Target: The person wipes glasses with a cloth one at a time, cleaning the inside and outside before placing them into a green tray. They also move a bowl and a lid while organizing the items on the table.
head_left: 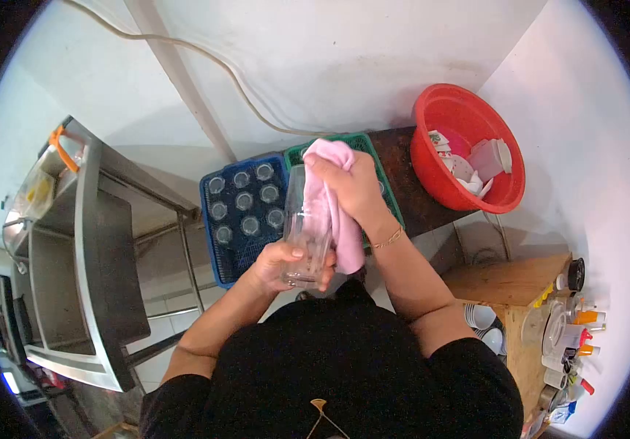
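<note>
A tall clear drinking glass is held in front of my chest, its base toward me and its mouth pointing away. My left hand wraps round the lower part of the glass. My right hand grips a pink cloth at the mouth end, and the cloth hangs down along the glass's right side. Beyond the left hand lies a blue plastic basket with several glasses standing in rows. A green basket sits beside it, partly hidden behind the cloth and right hand.
On the dark table to the right stands a red tub with white cups and dishes inside. A steel sink unit is at the left. At lower right, a wooden shelf carries cups, containers and bottles.
</note>
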Demonstrator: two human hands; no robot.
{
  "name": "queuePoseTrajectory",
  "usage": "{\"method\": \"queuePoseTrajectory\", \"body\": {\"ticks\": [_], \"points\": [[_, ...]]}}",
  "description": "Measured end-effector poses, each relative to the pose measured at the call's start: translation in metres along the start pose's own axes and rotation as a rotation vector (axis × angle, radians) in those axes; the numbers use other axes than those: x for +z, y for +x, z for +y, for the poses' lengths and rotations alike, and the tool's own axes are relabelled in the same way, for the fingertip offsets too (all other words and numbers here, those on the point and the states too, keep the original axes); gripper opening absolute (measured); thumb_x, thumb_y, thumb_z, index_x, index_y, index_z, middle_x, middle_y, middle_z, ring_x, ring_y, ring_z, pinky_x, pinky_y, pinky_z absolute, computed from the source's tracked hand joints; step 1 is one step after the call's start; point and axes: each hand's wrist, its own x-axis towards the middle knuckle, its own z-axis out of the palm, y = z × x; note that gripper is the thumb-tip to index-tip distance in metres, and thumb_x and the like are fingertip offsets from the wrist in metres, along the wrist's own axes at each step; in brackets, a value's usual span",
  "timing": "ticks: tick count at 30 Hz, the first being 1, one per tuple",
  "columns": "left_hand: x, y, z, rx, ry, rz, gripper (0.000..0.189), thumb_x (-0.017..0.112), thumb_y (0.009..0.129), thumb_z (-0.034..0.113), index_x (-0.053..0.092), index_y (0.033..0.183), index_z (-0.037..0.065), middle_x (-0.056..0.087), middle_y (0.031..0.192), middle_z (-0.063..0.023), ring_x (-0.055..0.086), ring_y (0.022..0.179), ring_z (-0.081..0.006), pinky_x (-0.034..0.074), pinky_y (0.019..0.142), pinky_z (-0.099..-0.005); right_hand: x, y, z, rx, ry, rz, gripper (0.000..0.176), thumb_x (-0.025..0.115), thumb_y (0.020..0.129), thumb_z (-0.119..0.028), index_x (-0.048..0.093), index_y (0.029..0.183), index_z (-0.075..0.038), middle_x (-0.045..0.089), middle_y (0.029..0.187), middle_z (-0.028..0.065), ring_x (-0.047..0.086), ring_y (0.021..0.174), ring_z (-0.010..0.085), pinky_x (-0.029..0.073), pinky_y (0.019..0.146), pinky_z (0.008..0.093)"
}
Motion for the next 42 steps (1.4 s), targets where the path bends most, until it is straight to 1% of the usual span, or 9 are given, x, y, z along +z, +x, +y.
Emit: {"method": "queuePoseTrajectory", "body": {"ticks": [3, 5, 11, 17, 20, 22, 29, 37, 42], "points": [[-0.002, -0.005, 0.015, -0.037, 0.130, 0.071, 0.051, 0.069, 0.067, 0.019, 0.050, 0.109, -0.002, 0.061, 0.089, -0.0136, 0.061, 0.074, -0.0262, 0.052, 0.068, -0.0394, 0.001, -0.006, -0.010, 0.009, -0.642, -0.134, 0.020, 0.065, 0.084, -0.018, 0.065, 0.089, 0.002, 0.064, 0.078, 0.0017, 0.058, 0.072, 0.0085, 0.046, 0.065, 0.0243], [-0.011, -0.008, 0.015, 0.182, 1.242, 0.484, 0.050, 0.075, 0.062, 0.014, 0.052, 0.104, -0.001, 0.060, 0.088, -0.0083, 0.059, 0.071, -0.0174, 0.051, 0.065, -0.0335, 0.000, -0.011, -0.004, -0.067, -0.701, -0.168, 0.021, 0.063, 0.084, -0.019, 0.065, 0.091, 0.001, 0.064, 0.075, 0.0010, 0.058, 0.071, 0.0098, 0.047, 0.066, 0.0250], [0.021, -0.037, 0.060, -0.105, 0.786, 0.071, 0.055, 0.080, 0.054, 0.010, 0.053, 0.100, -0.003, 0.057, 0.081, -0.0069, 0.057, 0.067, -0.0163, 0.047, 0.056, -0.0306, -0.053, -0.011, -0.041, 0.186, 0.560, -0.091, 0.033, 0.054, 0.090, -0.028, 0.059, 0.105, 0.000, 0.062, 0.099, 0.0104, 0.062, 0.088, 0.0188, 0.051, 0.080, 0.0340], [0.003, -0.031, 0.072, -0.291, 0.365, -0.455, 0.070, 0.082, 0.052, 0.014, 0.047, 0.107, -0.013, 0.055, 0.084, -0.0215, 0.060, 0.062, -0.0279, 0.048, 0.048, -0.0356, -0.019, -0.039, -0.092, -0.143, -0.294, -0.764, 0.065, 0.063, 0.076, -0.016, 0.037, 0.135, -0.001, 0.046, 0.132, 0.0212, 0.052, 0.115, 0.0331, 0.041, 0.097, 0.0389], [-0.013, -0.017, 0.080, -0.080, 1.266, -0.742, 0.100, 0.089, 0.044, 0.027, 0.044, 0.128, -0.002, 0.052, 0.125, -0.0138, 0.048, 0.116, -0.0235, 0.037, 0.099, -0.0343, 0.018, -0.039, -0.088, -0.504, -0.664, -0.899, 0.061, 0.062, 0.070, -0.012, 0.048, 0.129, -0.011, 0.051, 0.121, 0.0276, 0.056, 0.103, 0.0414, 0.048, 0.086, 0.0413], [0.026, -0.016, 0.079, -0.393, 1.132, -0.503, 0.100, 0.091, 0.040, 0.028, 0.048, 0.127, 0.002, 0.052, 0.128, -0.0104, 0.046, 0.120, -0.0205, 0.037, 0.100, -0.0334, 0.022, -0.038, -0.097, -0.419, -0.804, -1.009, 0.055, 0.062, 0.067, -0.009, 0.054, 0.122, -0.007, 0.058, 0.112, 0.0212, 0.059, 0.098, 0.0359, 0.049, 0.083, 0.0396], [0.075, -0.036, 0.091, -0.084, 1.518, -0.047, 0.082, 0.080, 0.046, 0.019, 0.050, 0.120, -0.002, 0.063, 0.106, -0.0129, 0.059, 0.098, -0.0195, 0.044, 0.087, -0.0297, 0.010, -0.016, -0.084, -0.378, -0.908, -0.870, 0.035, 0.063, 0.065, -0.006, 0.065, 0.100, -0.002, 0.065, 0.089, 0.0129, 0.064, 0.081, 0.0297, 0.051, 0.070, 0.0339], [0.048, -0.039, 0.077, -0.292, 1.566, 0.239, 0.083, 0.079, 0.046, 0.024, 0.049, 0.119, -0.003, 0.061, 0.108, -0.0155, 0.059, 0.100, -0.0233, 0.043, 0.090, -0.0324, -0.013, -0.006, -0.005, -0.085, -0.470, -0.777, 0.030, 0.066, 0.063, -0.005, 0.067, 0.092, -0.002, 0.067, 0.087, 0.0126, 0.065, 0.080, 0.0254, 0.050, 0.071, 0.0306], [0.057, -0.042, 0.079, -0.266, 1.794, 0.214, 0.078, 0.080, 0.047, 0.026, 0.052, 0.114, -0.004, 0.063, 0.103, -0.0157, 0.061, 0.097, -0.0240, 0.045, 0.087, -0.0336, -0.005, -0.028, -0.002, -0.441, -0.694, -0.605, 0.025, 0.065, 0.067, -0.012, 0.068, 0.090, -0.004, 0.067, 0.086, 0.0122, 0.065, 0.079, 0.0254, 0.050, 0.070, 0.0314]]}}
